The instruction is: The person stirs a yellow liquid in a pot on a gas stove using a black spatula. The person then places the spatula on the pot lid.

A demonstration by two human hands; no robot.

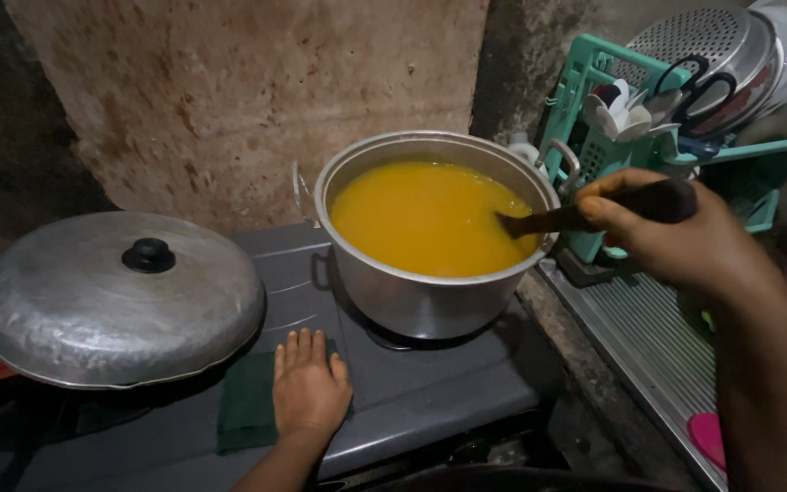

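the right hand (676, 232) is closed around the dark handle of a stirring utensil (585, 214), fingers wrapped over it; the left hand (310, 387) lies flat and open, palm down, on a dark green cloth (248, 405) spread over the grey stove top (430, 392), gripping nothing. the utensil's long axis runs nearly level from the right fist leftward, its far end dipped into the yellow-orange liquid (421, 219) at the near-right edge of the big metal pot (430, 292). the pot stands just beyond the left hand and to the left of the right hand; the right hand is the one joined to it through the utensil, the left hand rests apart from it. left of the left hand a domed metal lid with a black knob (120, 292) covers another vessel. behind the right hand is a teal dish rack (594, 91) with scissors (699, 87) and a metal colander (712, 36)
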